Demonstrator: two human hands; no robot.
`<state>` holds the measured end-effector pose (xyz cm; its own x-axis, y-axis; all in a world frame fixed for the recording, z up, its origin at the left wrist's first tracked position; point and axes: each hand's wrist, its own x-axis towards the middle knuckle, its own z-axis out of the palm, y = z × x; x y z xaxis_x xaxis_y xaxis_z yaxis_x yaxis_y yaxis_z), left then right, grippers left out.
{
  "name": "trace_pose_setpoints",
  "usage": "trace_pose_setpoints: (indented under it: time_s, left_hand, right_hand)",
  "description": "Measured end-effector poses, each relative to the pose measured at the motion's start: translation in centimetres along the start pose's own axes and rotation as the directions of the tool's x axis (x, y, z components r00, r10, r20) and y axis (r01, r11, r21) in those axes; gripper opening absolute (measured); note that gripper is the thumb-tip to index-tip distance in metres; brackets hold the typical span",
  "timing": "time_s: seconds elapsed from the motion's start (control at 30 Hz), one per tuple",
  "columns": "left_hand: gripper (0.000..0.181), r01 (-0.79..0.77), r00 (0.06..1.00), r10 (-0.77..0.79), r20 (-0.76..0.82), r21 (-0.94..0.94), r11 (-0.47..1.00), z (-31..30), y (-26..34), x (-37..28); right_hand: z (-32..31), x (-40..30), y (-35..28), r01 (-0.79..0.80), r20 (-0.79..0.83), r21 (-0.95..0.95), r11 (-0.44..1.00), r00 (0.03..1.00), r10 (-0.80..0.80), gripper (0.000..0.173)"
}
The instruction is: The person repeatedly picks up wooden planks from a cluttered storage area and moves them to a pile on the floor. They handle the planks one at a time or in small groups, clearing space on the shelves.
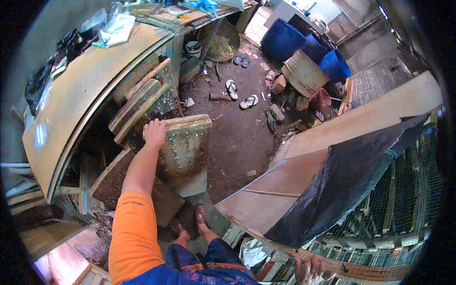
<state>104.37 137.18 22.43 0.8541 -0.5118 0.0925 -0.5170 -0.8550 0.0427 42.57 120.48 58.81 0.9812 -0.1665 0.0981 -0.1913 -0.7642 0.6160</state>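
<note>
My left hand [155, 130] grips the top edge of a dirty, spattered wooden panel [185, 149] that stands upright beside my feet. Other worn wooden boards [142, 103] lean in a stack under the large tan tabletop [103, 71], just past that hand. At the bottom right, my right hand [310, 269] rests at a wooden rail [342, 268] along the wire mesh. Its fingers are curled, and the picture's edge partly cuts it off. A dark sheet [320, 185] lies over the sloping wooden boards above it.
Flip-flops [231, 89] lie on the dirt floor [238, 142]. Blue barrels [283, 40], a tipped rusty drum [305, 73], bricks [278, 84] and a red bucket [321, 98] stand at the upper right. A large round basket [221, 41] leans at the back. Plastic bags [117, 30] lie on the tabletop.
</note>
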Motion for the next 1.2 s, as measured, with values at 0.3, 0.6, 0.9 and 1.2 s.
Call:
trace_pose_setpoints:
  time_s: [0.3, 0.6, 0.9, 1.2]
  left_hand:
    - [0.086, 0.082, 0.991, -0.059, 0.119, -0.198, 0.977, -3.8, 2.4, -6.2]
    - [0.089, 0.386, 0.889, -0.264, 0.373, -0.304, 0.871, -3.3, -0.9, -26.4]
    - [0.089, 0.555, 0.650, -0.328, 0.685, -0.133, 0.821, -2.4, -6.9, -45.7]
    - [0.090, 0.834, 0.478, -0.498, 0.724, -0.196, 0.517, -1.0, -9.3, -53.2]
  right_hand:
    - [0.7, -7.5, -0.7, -0.386, 0.138, -0.137, 0.912, 0.905, 0.403, 0.023]
    - [1.4, -13.7, 1.5, -0.641, 0.228, -0.201, 0.741, 0.705, 0.671, 0.026]
    - [4.3, -20.5, 4.7, -0.734, 0.246, -0.427, 0.528, 0.468, 0.849, 0.038]
    - [5.7, -24.7, 8.0, -0.702, 0.399, -0.562, 0.438, 0.234, 0.887, 0.045]
